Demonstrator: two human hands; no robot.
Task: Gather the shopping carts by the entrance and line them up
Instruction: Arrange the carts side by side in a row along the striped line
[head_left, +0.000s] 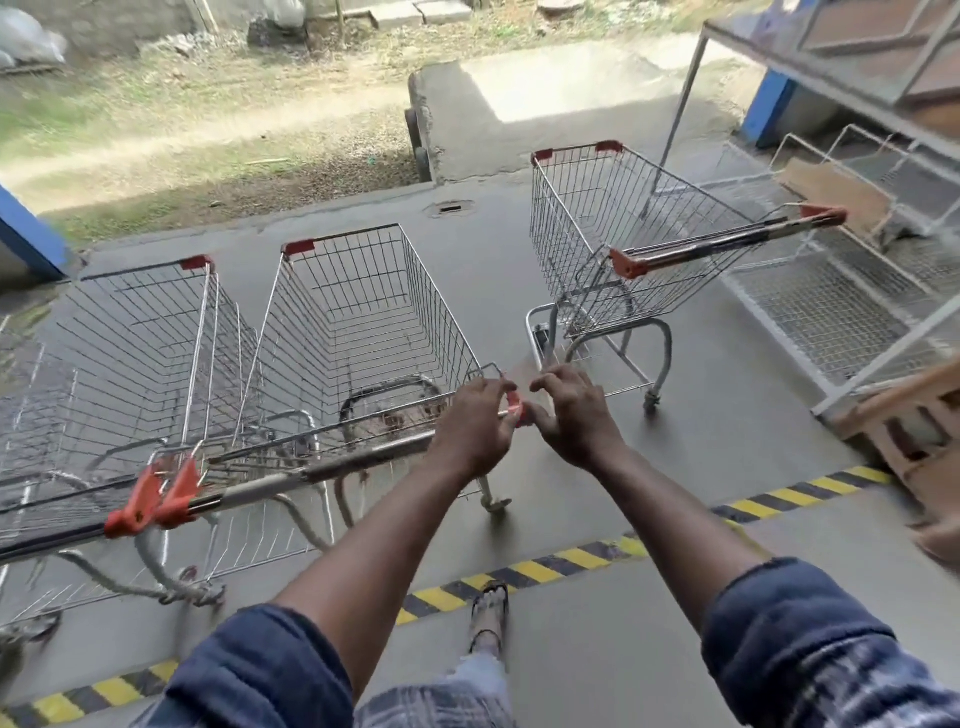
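Note:
Three wire shopping carts with orange corner caps stand on the concrete floor. The left cart (140, 338) and the middle cart (363, 312) sit side by side, their handle ends touching at the lower left. The right cart (597, 218) stands apart and farther off, angled, its handle (727, 241) pointing right. My left hand (475, 426) grips the right end of the middle cart's handle (337, 467). My right hand (576, 415) curls its thumb and fingers round the orange end cap (515, 404) of that same handle.
A yellow-and-black hazard stripe (571, 558) crosses the floor under my arms, beside my sandalled foot (488, 613). White wire racks (831, 306) and a wooden crate (909, 431) crowd the right side. A concrete block (452, 130) and grass lie beyond the carts.

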